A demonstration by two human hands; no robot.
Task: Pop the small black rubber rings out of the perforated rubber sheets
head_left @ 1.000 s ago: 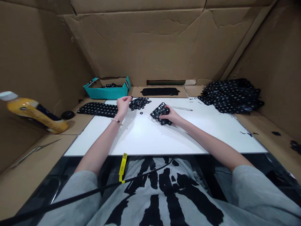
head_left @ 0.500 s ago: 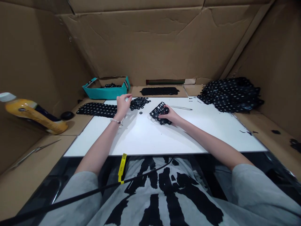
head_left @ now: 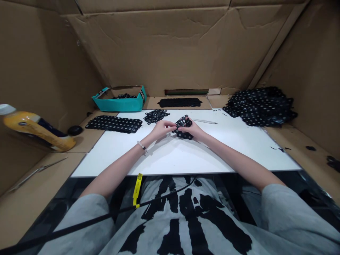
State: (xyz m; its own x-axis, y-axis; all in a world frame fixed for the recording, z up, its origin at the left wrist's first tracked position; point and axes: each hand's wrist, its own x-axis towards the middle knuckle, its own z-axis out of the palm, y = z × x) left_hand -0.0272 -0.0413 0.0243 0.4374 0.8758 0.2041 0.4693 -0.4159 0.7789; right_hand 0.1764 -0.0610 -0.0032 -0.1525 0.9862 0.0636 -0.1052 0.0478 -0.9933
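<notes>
Over the middle of the white board (head_left: 170, 159), my right hand (head_left: 194, 130) is closed on a bent black perforated sheet (head_left: 185, 134). The fingers of my left hand (head_left: 163, 129) are pinched at the left edge of that sheet; what they hold is too small to make out. Behind my left hand lies a pile of small black rings (head_left: 155, 115). A flat black perforated sheet with light dots (head_left: 114, 124) rests at the board's left rear edge.
A teal box (head_left: 119, 104) with black pieces stands at the back left, a black stack (head_left: 180, 102) at the back middle. Dotted black sheets (head_left: 261, 106) are heaped back right. A pen (head_left: 204, 121), yellow bottle (head_left: 37, 129) and scissors (head_left: 39, 170) lie around; a black cable (head_left: 90, 222) crosses in front.
My left hand has moved right and toward me, from beside the ring pile to the sheet in my right hand. My right hand has kept its grip nearly in place.
</notes>
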